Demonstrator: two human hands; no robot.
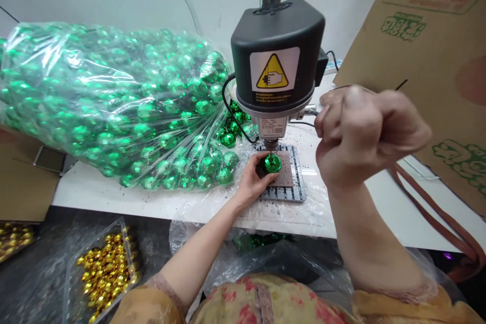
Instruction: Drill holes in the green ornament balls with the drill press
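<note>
A small drill press (277,61) with a dark grey housing and a yellow warning label stands on the white table. My left hand (253,178) curls its thumb and fingers round a shiny green ball (273,163), holding it on a brown pad (287,177) over the slotted metal base (299,187). The drill bit comes down onto the top of the ball; whether it has gone in I cannot tell. To the right of the housing, my right hand (360,131) is closed round the press's feed lever (312,111), which is mostly hidden by the fist.
A large clear bag (114,106) of green faceted balls fills the table's left side. Loose green balls (228,138) lie behind the base. Cardboard (436,61) leans at the right. Gold balls (106,268) sit in a clear bin below left. Dark shavings dot the table.
</note>
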